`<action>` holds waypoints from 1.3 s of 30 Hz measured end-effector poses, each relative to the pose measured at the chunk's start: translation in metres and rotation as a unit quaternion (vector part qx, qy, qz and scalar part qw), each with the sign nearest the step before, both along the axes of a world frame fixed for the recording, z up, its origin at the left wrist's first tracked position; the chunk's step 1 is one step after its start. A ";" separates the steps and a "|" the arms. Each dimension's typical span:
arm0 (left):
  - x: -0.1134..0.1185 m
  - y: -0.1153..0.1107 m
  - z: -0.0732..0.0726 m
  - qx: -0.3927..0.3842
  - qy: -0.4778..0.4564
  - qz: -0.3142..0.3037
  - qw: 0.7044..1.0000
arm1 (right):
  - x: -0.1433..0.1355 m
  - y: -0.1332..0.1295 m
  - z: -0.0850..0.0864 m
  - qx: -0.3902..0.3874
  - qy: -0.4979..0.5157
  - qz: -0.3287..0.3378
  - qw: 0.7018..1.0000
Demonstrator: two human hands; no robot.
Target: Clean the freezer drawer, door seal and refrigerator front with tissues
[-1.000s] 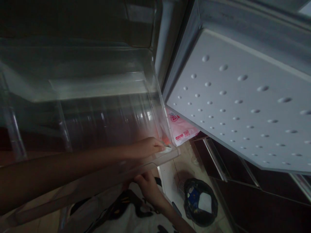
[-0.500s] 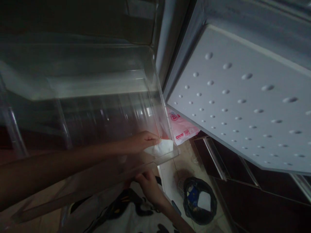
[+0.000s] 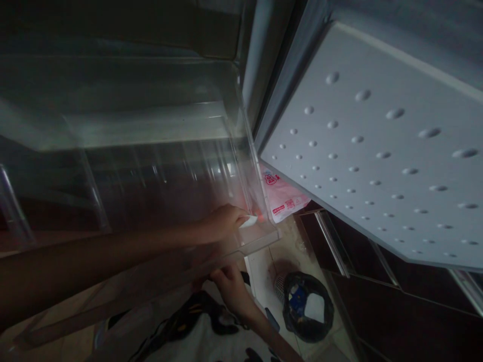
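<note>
A clear plastic drawer (image 3: 41,334) is pulled out in front of me, below a dim fridge interior. My left hand (image 3: 222,222) reaches into its right front corner, fingers closed on a white wipe (image 3: 249,221); whether it is paper or cloth I cannot tell. Only a small part of the wipe sticks out past the fingers, close to the drawer's right wall. At the drawer's front edge, nearer my body, my right hand (image 3: 231,286) curls its fingers against the rim. Those fingertips are partly hidden.
The open door with a white dimpled panel (image 3: 362,166) fills the upper right. Under it lies a pink printed bag (image 3: 285,196). A black-lined trash bin (image 3: 307,329) stands on the tiled floor beside dark cabinets (image 3: 400,311).
The left hand has shifted slightly, and the wipe, earlier spread flat in the corner, now shows much less beyond the fingers. The right hand stays at the front rim.
</note>
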State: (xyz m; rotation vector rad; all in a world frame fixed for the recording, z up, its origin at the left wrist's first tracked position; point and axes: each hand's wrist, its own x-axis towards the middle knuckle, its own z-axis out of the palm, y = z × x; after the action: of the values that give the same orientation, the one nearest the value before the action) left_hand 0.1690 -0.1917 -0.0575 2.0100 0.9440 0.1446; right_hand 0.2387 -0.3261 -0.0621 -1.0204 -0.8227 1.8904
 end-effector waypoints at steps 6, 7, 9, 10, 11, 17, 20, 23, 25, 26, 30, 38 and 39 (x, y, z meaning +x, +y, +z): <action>0.001 -0.004 -0.005 -0.019 -0.029 0.028 0.999 | 0.000 -0.001 0.002 0.011 -0.008 0.010 1.000; 0.000 -0.006 -0.002 -0.019 -0.023 0.028 0.999 | -0.001 -0.001 0.001 0.013 -0.002 0.014 1.000; -0.001 -0.008 0.004 -0.019 -0.007 0.024 1.000 | -0.002 -0.003 -0.001 0.011 0.004 0.018 1.000; -0.001 -0.009 0.008 -0.018 0.000 0.021 1.000 | -0.003 -0.004 -0.003 0.009 0.002 0.013 1.000; -0.001 -0.011 0.011 -0.017 0.008 0.018 1.000 | -0.004 -0.005 -0.004 0.006 -0.005 0.005 1.000; -0.002 -0.014 0.023 -0.019 -0.003 0.017 1.000 | -0.006 -0.005 -0.006 0.014 -0.033 0.011 0.999; -0.003 -0.011 0.022 -0.010 -0.016 0.027 0.999 | -0.004 -0.003 -0.002 0.015 -0.036 0.017 0.999; -0.003 -0.005 0.018 0.016 -0.002 0.043 0.999 | 0.000 -0.001 0.001 0.004 -0.029 0.012 0.999; -0.001 -0.002 0.014 0.015 0.012 0.049 0.999 | 0.001 -0.001 0.002 0.002 -0.024 0.014 1.000; 0.000 -0.002 0.012 0.012 0.016 0.047 0.999 | 0.002 0.000 0.003 0.004 -0.020 0.013 1.000; 0.004 -0.006 0.006 -0.007 0.006 0.033 0.999 | 0.001 0.002 0.006 0.019 -0.009 0.003 1.000; 0.005 -0.014 0.025 -0.026 0.004 0.032 0.999 | -0.002 0.000 0.000 0.018 0.000 0.001 1.000; 0.005 -0.015 0.026 -0.018 0.015 0.026 0.999 | -0.002 0.000 -0.002 0.017 0.000 0.000 1.000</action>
State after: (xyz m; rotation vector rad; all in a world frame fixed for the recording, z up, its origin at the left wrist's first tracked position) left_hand 0.1742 -0.2067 -0.0319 1.9610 1.0107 0.1248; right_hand 0.2364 -0.3265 -0.0641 -0.9986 -0.8525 1.8699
